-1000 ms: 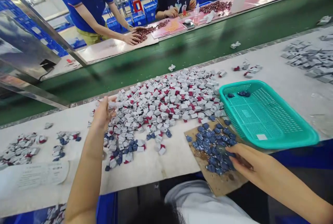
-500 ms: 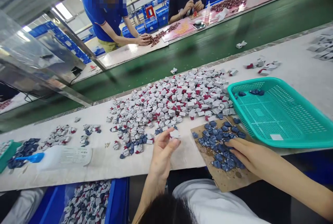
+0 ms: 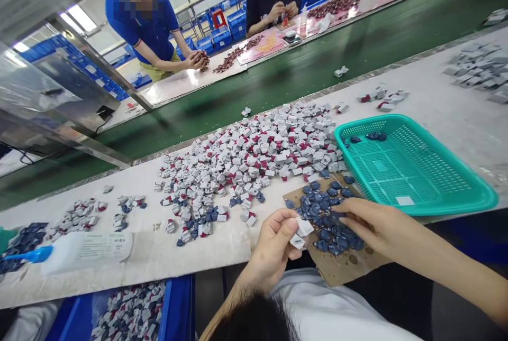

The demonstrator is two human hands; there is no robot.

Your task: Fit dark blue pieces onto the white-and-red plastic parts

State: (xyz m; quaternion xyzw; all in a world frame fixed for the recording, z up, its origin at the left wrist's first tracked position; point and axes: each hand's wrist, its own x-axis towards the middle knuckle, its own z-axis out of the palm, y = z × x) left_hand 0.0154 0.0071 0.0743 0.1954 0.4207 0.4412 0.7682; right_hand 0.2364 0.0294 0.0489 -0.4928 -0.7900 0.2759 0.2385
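Factory bench fills my feed, and I take the cardboard as my reference. On it, the right hand lies with fingers loosely spread, touching blue pieces. Over the cardboard's left edge, the left hand pinches two white pieces between thumb and fingers. Beyond the cardboard sit a teal basket and, farther left, a red-and-white pile.
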